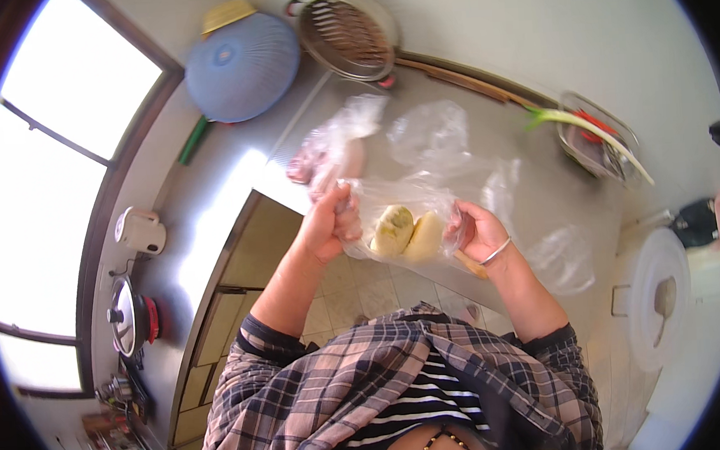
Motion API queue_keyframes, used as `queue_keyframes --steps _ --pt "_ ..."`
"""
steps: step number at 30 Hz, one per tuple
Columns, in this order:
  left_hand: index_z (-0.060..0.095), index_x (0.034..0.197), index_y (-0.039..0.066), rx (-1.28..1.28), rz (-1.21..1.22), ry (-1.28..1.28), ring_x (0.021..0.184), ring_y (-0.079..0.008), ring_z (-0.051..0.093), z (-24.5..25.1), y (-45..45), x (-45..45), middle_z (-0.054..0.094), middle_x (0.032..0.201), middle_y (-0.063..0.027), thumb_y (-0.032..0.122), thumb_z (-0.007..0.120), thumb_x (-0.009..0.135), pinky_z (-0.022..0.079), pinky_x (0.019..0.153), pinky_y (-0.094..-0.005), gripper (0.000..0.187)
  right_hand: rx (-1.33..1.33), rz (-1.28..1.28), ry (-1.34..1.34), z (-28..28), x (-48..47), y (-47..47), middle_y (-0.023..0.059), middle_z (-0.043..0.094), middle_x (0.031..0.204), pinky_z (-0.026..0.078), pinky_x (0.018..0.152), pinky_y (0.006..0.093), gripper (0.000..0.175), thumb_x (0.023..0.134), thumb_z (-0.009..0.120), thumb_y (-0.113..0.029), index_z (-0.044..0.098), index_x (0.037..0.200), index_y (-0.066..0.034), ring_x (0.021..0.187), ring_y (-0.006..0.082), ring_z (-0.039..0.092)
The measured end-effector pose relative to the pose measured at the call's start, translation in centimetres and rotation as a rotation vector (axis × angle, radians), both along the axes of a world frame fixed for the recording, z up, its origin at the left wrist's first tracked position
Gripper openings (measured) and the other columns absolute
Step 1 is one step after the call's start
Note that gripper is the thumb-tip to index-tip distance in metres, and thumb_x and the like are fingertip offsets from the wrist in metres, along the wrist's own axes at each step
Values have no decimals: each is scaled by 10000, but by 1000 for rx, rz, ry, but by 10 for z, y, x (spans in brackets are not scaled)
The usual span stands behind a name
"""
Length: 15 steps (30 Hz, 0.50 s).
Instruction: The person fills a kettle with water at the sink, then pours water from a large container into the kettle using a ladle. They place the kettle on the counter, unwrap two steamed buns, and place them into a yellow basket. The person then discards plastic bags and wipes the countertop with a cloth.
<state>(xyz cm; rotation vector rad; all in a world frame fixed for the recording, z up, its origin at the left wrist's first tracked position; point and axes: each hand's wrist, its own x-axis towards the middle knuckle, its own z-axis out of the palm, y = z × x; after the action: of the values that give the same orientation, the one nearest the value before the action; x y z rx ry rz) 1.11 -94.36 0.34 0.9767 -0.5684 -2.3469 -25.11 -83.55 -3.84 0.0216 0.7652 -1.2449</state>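
Observation:
Between my two hands stretches a clear plastic bag (404, 188) with two pale yellow pieces of food (392, 230) in it, one marked with green; they look like peeled vegetables. My left hand (333, 223) grips the bag's left side in closed fingers. On the opposite side, my right hand (472, 225) pinches the plastic, a light bangle around that wrist. Just beyond my left hand, a bag of pinkish meat (331, 158) lies on the steel counter (520, 209). Beneath my right wrist shows part of a wooden handle (472, 265).
Crumpled plastic bags (431, 131) lie on the counter. At the back stand a blue domed cover (242, 68) and a steel steamer pot (348, 37). A wire basket (599, 142) holds a leek (595, 125) and red peppers. An electric kettle (141, 231) and a lidded pan (127, 316) are at left.

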Motion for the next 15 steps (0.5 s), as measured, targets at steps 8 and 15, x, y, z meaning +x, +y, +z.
queue_keyframes --steps 8,15 --pt "492 726 101 34 281 -30 400 -66 200 -74 -34 229 267 501 81 273 466 928 229 401 -246 266 184 204 -33 -77 206 -106 45 581 640 519 660 409 106 859 584 -167 582 800 -78 576 188 570" --pt "513 804 95 67 597 -261 418 -78 271 -132 -89 369 322 522 51 260 494 919 276 406 -256 202 155 445 215 -135 366 -218 104 564 661 544 700 438 175 892 523 -154 550 811 -2 626 260 588"
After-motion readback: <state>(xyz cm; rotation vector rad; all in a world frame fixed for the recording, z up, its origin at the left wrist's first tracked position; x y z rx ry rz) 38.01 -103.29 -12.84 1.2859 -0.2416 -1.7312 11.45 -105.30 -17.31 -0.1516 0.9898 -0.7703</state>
